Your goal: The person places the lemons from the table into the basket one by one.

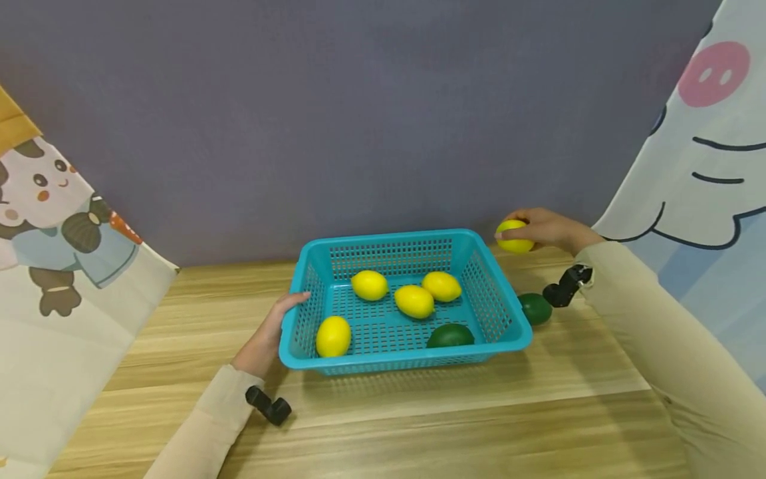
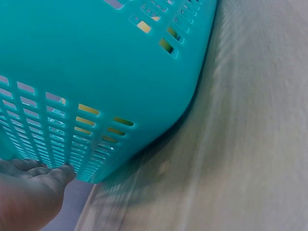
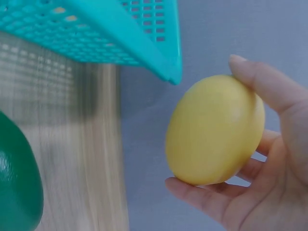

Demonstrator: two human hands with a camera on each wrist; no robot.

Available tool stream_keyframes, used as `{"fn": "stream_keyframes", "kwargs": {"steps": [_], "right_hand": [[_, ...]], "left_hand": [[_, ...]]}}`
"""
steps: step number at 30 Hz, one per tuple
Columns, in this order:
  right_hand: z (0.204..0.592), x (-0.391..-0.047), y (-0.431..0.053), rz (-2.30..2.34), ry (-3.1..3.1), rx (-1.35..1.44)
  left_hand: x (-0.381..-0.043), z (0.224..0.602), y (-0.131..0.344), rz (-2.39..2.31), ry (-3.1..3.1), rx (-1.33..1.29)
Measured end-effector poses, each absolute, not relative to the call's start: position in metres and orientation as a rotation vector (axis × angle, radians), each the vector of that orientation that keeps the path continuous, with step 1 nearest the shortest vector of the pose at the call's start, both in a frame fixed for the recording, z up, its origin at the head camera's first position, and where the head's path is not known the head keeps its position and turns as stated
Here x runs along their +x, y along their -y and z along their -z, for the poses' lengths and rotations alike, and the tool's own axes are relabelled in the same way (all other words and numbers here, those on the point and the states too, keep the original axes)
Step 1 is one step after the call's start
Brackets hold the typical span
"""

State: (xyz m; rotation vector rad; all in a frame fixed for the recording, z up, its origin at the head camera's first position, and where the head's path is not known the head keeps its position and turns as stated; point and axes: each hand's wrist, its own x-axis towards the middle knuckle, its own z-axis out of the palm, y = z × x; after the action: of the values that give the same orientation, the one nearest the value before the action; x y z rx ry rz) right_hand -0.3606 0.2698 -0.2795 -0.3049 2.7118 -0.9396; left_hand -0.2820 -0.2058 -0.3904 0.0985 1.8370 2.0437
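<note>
My right hand holds a yellow lemon beyond the back right corner of a blue-green plastic basket. In the right wrist view, thumb and fingertips pinch the lemon from opposite sides. My left hand grips the basket's left side, one digit over the rim; in the left wrist view the hand lies against the slotted wall. Inside are several lemons and one dark green avocado-like fruit, partly hidden by the front wall.
Another dark green fruit lies on the wooden table, just right of the basket. A grey cloth backdrop rises behind the table, with cartoon-printed cloths at both sides. Each wrist carries a small black camera mount.
</note>
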Motion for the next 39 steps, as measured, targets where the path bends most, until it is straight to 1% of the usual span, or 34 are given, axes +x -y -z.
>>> {"fn": "stream_keyframes", "kwargs": {"steps": [5, 14, 39], "right_hand": [[0.276, -0.359, -0.264, 0.969, -2.706, -0.327], [0.273, -0.359, -0.251, 1.044, -2.671, -0.377], [0.278, -0.362, -0.200, 1.126, -2.549, -0.436]], "left_hand": [[-0.284, 0.392, 0.206, -2.083, -1.841, 0.208], [-0.284, 0.394, 0.207, -2.081, -1.845, 0.225], [-0.283, 0.390, 0.205, -2.059, -1.837, 0.165]]}}
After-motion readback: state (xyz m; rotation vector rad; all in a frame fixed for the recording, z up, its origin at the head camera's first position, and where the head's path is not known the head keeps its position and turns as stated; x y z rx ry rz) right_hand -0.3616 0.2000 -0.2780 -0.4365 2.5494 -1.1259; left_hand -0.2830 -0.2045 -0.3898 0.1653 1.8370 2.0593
